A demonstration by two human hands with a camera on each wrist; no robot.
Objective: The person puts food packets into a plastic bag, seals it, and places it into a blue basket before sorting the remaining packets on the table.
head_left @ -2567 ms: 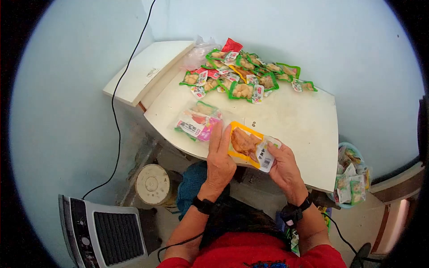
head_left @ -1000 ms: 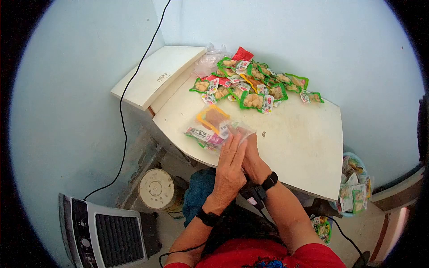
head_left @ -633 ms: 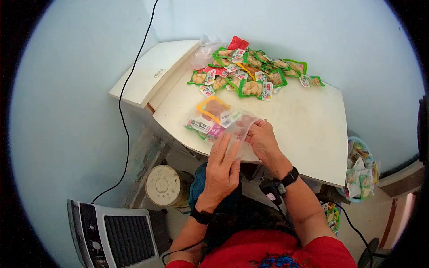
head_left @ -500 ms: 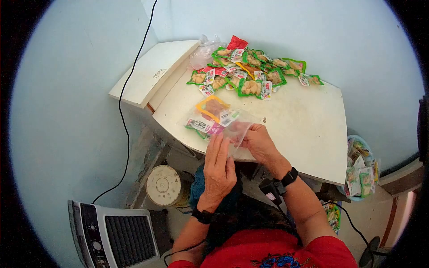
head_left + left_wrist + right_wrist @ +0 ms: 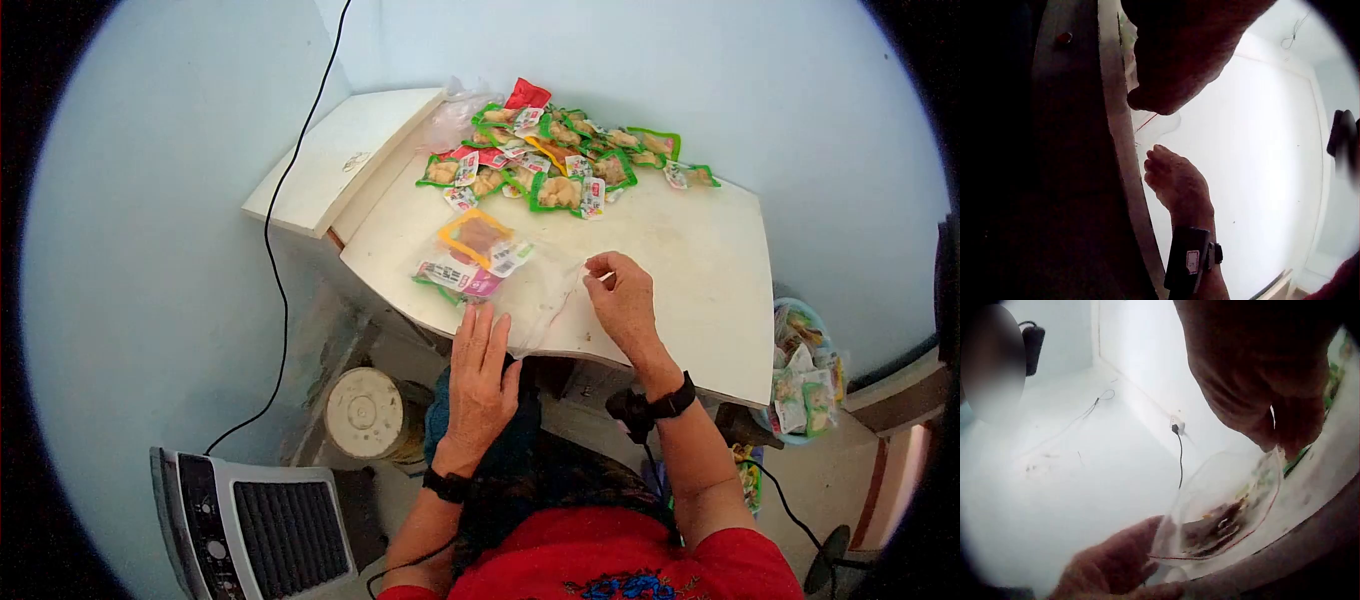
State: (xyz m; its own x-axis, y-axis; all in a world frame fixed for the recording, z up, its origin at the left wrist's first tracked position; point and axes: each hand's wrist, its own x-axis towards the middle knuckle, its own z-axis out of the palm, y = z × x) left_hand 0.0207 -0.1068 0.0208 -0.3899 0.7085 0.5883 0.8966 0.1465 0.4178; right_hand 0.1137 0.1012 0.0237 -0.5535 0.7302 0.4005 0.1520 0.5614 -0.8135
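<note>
A clear plastic zip bag [image 5: 535, 300] lies at the table's front left, a red line along its mouth in the right wrist view. Inside are a yellow-bordered food packet [image 5: 477, 238] and a white-and-purple packet [image 5: 450, 275], with some green beneath. My right hand [image 5: 625, 305] pinches the far corner of the bag's mouth between thumb and fingertips. At the bag's near edge my left hand [image 5: 482, 375] rests with fingers straight, fingertips on the plastic by the packets and thumb apart. The mouth gapes between both hands in the right wrist view.
A pile of green-bordered packets [image 5: 560, 165], with a few red ones, lies at the back of the white table [image 5: 690, 270]. A raised white board [image 5: 340, 160] stands left. On the floor are a packet-filled basket [image 5: 790, 435], a round-lidded bucket [image 5: 363, 412] and a grey appliance [image 5: 265, 525].
The yellow-bordered packet, earlier held in both hands, now lies in the bag. My right hand has come out of the bag and moved right to its mouth's corner.
</note>
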